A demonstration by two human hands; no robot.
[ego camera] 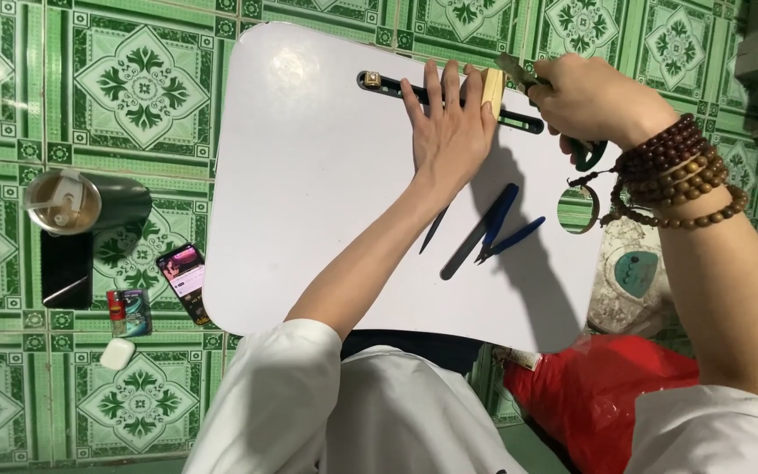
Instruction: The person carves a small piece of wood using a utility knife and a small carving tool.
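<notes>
Wooden block (492, 86) near far table edge (309, 35), hands (449, 123) crowding it

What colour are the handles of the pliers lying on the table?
Blue, in the head view: the pliers lie on the white table.

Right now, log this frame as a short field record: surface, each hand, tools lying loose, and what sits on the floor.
surface: white lap table over green patterned tiles
left hand: left hand flat, palm down, pressing a pale wooden block against a black slotted bar
right hand: right hand closed on a green-handled tool; bead bracelets on the wrist
loose tools: blue-handled pliers near the table's middle
floor, left: steel tumbler, two phones, white earbud case
floor, right: red bag
</notes>
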